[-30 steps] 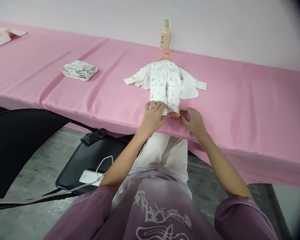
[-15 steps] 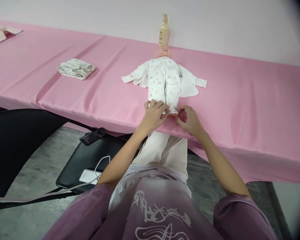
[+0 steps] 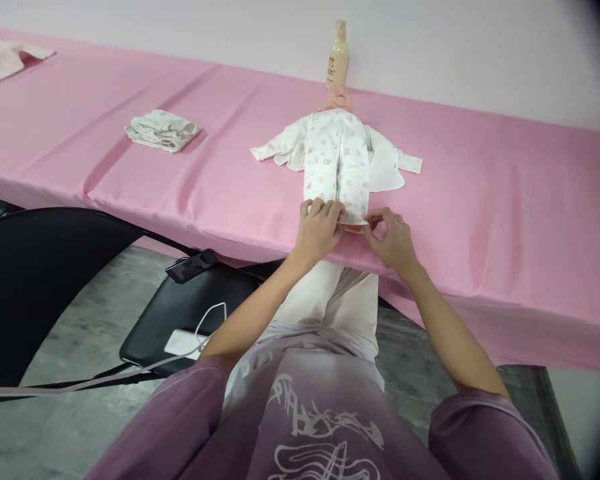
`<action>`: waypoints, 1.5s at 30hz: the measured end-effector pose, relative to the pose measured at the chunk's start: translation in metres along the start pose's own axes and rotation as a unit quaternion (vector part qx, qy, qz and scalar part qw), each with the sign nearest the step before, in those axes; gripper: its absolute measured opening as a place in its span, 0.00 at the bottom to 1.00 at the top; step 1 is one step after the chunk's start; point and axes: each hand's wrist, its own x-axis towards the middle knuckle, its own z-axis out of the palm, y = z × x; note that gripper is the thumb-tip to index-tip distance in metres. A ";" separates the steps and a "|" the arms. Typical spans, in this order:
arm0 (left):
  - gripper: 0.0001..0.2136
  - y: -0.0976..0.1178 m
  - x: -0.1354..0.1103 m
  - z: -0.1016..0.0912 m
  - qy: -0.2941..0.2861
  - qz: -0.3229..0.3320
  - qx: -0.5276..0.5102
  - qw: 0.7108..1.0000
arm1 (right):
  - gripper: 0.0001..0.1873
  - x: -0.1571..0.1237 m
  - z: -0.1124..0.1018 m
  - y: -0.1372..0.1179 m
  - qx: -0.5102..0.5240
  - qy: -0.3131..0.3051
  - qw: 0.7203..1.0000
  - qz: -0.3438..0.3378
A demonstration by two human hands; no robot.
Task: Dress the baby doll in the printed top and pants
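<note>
A white baby garment (image 3: 350, 157) with small animal prints lies on the pink cloth, parted by a long dark gap down its middle. Long sleeves (image 3: 280, 143) and white flaps spread out from under it on both sides. At its near end, my left hand (image 3: 323, 227) pinches the hem with bent fingers. My right hand (image 3: 393, 240) grips the right corner of that hem between thumb and fingers. A strip of peach colour shows under the edge between the hands. Beyond the far end is a peach-coloured thing (image 3: 339, 99) whose kind I cannot make out.
A cream pump bottle (image 3: 338, 57) stands by the wall. Folded printed cloth (image 3: 163, 131) lies to the left, and a pale pink cloth (image 3: 5, 59) at the far left. Below the table, a black chair (image 3: 155, 313) carries a phone (image 3: 193, 265) and a white power bank (image 3: 183, 342) with a cable.
The right hand's fingers have closed onto the hem's corner, and the near edge looks straighter and flatter. The whole view has shifted slightly.
</note>
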 end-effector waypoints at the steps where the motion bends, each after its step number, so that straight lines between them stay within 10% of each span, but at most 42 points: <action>1: 0.14 0.000 0.000 -0.001 -0.002 0.001 0.001 1.000 | 0.10 -0.001 -0.001 0.001 -0.022 0.000 1.000 -0.014; 9: 0.12 0.003 -0.009 -0.032 -0.004 0.011 -0.048 0.999 | 0.05 -0.008 -0.020 0.008 -0.133 -0.013 0.986 -0.096; 13: 0.09 -0.035 0.007 -0.041 0.046 -0.052 -0.117 0.991 | 0.12 0.000 -0.029 0.015 -0.051 -0.003 0.998 -0.023; 23: 0.13 -0.167 0.197 0.018 0.082 -0.149 -0.160 0.972 | 0.19 0.189 0.007 0.091 0.083 0.031 0.991 0.103; 30: 0.13 -0.216 0.279 0.026 -0.010 -0.083 -0.222 0.971 | 0.21 0.310 0.053 0.123 0.087 -0.001 0.993 0.075; 34: 0.12 -0.227 0.297 0.012 -0.113 -0.037 -0.218 0.969 | 0.24 0.347 0.050 0.135 0.059 -0.118 0.989 0.063; 38: 0.12 -0.224 0.306 0.003 -0.197 -0.022 -0.195 0.961 | 0.25 0.363 0.031 0.142 0.062 -0.229 0.964 0.119; 45: 0.15 -0.231 0.313 0.012 -0.234 -0.082 -0.255 0.935 | 0.14 0.350 0.041 0.118 0.198 -0.211 0.927 0.239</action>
